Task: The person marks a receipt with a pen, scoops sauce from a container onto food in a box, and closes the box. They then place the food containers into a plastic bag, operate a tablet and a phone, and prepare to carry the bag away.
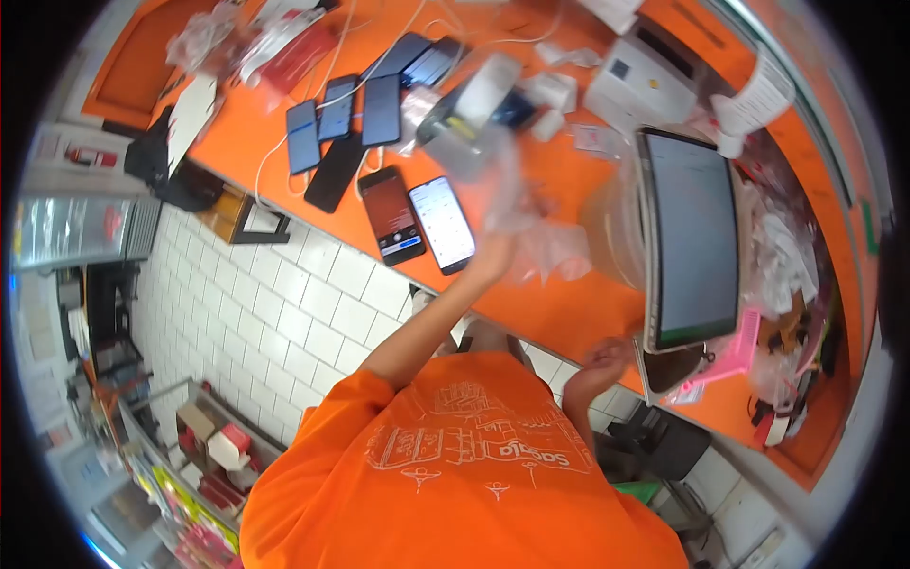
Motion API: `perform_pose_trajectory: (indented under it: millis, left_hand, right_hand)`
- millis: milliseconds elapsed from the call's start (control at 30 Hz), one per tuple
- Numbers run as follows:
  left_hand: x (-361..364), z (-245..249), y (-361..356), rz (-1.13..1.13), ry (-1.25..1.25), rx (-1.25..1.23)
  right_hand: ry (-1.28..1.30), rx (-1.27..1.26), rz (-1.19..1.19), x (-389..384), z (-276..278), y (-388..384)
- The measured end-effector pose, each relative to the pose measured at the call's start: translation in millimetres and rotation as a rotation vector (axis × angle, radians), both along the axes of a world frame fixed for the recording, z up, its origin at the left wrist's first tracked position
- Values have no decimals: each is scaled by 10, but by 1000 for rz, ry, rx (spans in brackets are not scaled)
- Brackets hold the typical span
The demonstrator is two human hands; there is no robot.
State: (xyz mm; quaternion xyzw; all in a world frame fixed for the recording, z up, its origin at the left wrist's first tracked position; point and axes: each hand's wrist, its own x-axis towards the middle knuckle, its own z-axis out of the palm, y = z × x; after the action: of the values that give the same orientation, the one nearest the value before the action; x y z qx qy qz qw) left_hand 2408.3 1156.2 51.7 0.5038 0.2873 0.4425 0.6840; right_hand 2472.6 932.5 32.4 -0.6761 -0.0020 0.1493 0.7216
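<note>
My left hand [500, 245] reaches over the orange table, its fingers smeared by motion against crumpled clear plastic [555, 251]. Just left of it lie a phone with a lit white screen [443, 223] and a dark phone showing a reddish screen [391, 216]. Near the table's front edge, my right hand [607, 360] has its fingers curled in, and what they hold, if anything, is hidden. Beside that hand a tablet [694, 242] stands upright with its screen lit. Behind the left hand is a blurred clear plastic container [464, 133].
Several more phones [381, 109] lie at the back left among white cables [270, 156]. A white printer-like box [643, 81] stands at the back, with a paper roll [758, 100] beside it. Right of the tablet are a pink basket [737, 346] and plastic bags [777, 256].
</note>
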Motion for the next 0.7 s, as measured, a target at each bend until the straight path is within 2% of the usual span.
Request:
perform_pose_trajectory:
  millis: [33,67,100,133,200,233,300,367,400,467,500,533,567,667,700]
  left_hand:
    - [-363,-105,-90,143,119,54]
    - [-755,-247,-42,69,247,119]
    - [-1060,-60,-165,119,345,-69]
    - [-1336,31,-214,206,231,-286]
    - [-1885,196,-362,433,127,-386]
    - [-2196,133,-440,533,123,-322]
    - [-2706,6,-654,772,174,-258]
    - [-3186,-170,-1027,1008,278,-263]
    - [-3422,-347,-1287,1106,323,-266]
    - [-3801,-603,-2003,1213,293,-322]
    - [-3955,-670,-2278,1304,279,-376]
    - [-4076,-678,-2531,1399,249,-367]
    - [-4167,-652,-2884,1428,115,-435]
    - [-4330,-386,-3836,1676,-397,-571]
    - [-4409,-313,-4157,1660,-427,-460]
  right_hand:
    - [47,-76,158,-189,-59,54]
    - [55,-95,321,-328,-130,138]
    - [56,-114,479,-422,-173,234]
    - [-96,-136,615,-448,-151,405]
    - [-314,-156,821,-421,-205,799]
    - [-381,-151,893,-417,-275,988]
    - [-351,-104,957,-630,-141,1329]
    - [-496,-36,1227,-915,-182,1472]
    - [-516,-23,1249,-1119,-66,1486]
    - [-485,-46,1635,-1591,238,1415]
    - [-517,-16,1692,-1847,228,1335]
    - [-512,24,1851,-2170,156,1195]
    - [-496,76,2042,-2561,100,1024]
    - [-594,327,2357,-3637,53,201]
    - [-614,316,2454,-3965,121,-146]
